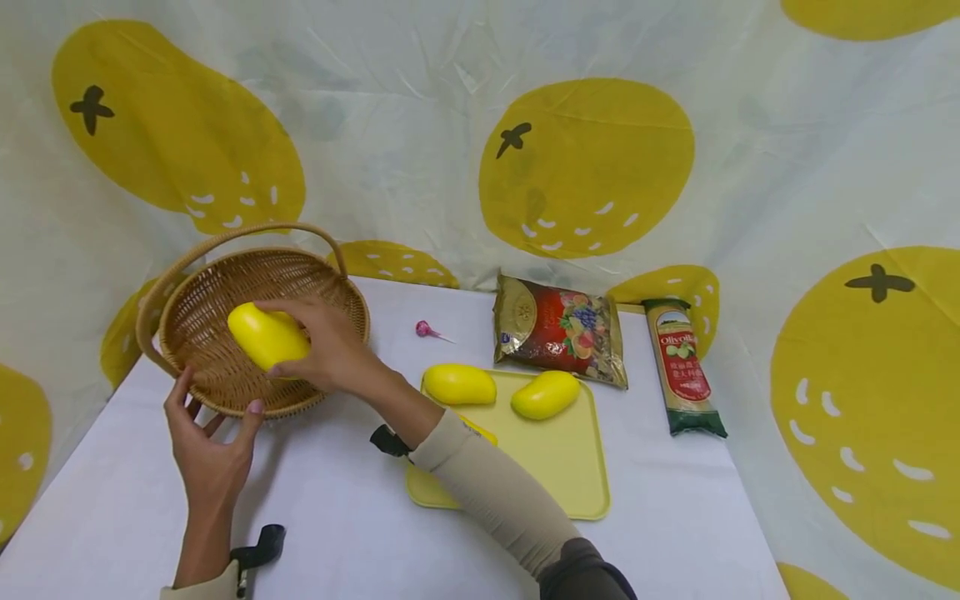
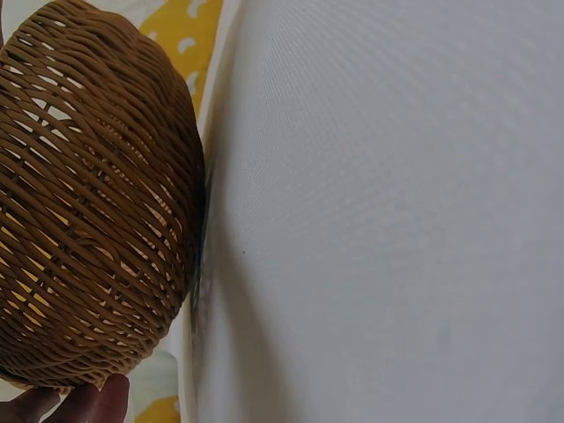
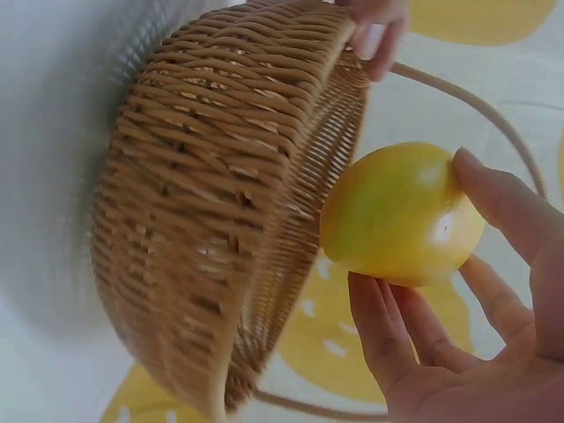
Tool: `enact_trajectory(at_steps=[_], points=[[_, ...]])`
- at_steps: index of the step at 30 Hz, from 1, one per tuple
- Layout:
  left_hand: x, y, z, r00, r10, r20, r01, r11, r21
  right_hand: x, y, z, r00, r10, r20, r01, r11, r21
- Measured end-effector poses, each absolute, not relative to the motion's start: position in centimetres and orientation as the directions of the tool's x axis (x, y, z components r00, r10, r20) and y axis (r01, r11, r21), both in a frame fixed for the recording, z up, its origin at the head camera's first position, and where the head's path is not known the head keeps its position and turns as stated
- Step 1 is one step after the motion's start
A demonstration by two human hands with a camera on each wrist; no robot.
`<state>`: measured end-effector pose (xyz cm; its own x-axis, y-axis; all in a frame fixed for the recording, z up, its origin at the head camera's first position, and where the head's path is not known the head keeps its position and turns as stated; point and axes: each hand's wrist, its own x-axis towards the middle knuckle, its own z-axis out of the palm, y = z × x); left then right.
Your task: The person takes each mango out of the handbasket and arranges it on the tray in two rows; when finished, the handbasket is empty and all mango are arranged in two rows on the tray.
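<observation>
A yellow mango (image 1: 264, 337) is held between the thumb and fingers of my right hand (image 1: 330, 346), above the mouth of a wicker basket (image 1: 225, 287). The right wrist view shows the mango (image 3: 401, 211) just outside the rim line, apart from the weave, with a greenish patch on its skin. My left hand (image 1: 213, 446) grips the basket's near rim, thumb and fingers spread along it. In the left wrist view the basket's woven side (image 2: 97, 203) fills the left, with fingertips (image 2: 110, 401) at its lower edge.
Two more mangoes (image 1: 459, 384) (image 1: 546, 395) lie on a yellow tray (image 1: 555, 467). A yellow item (image 1: 480, 430) there is partly hidden by my right forearm. Behind are a lollipop (image 1: 424, 329) and a gold-red food bag (image 1: 558, 329); an Olivoilà packet (image 1: 684, 367) lies right.
</observation>
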<state>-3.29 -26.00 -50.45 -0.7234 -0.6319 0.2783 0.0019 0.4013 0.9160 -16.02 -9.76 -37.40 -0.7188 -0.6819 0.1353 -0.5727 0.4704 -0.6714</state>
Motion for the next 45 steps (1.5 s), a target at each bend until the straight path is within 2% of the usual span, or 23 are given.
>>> enact_trajectory(at_steps=[9,20,45], points=[[-3.3,-26.1,-50.7,-0.717,-0.638,0.282,0.004,0.4,0.916,-14.7,-5.4,-36.5,-0.739,-0.64,0.21,-0.563,0.415,-0.715],[-3.4,-25.8,-50.5,-0.714,-0.636,0.293,0.019,0.401,0.916,-13.5,1.2,-37.2,-0.752,-0.61,0.251,-0.544,0.359,-0.759],[-3.4,-26.2,-50.3,-0.714,-0.643,0.276,0.012,0.384,0.923,-10.2,14.7,-40.0,-0.878,-0.473,0.07,-0.332,0.497,-0.802]])
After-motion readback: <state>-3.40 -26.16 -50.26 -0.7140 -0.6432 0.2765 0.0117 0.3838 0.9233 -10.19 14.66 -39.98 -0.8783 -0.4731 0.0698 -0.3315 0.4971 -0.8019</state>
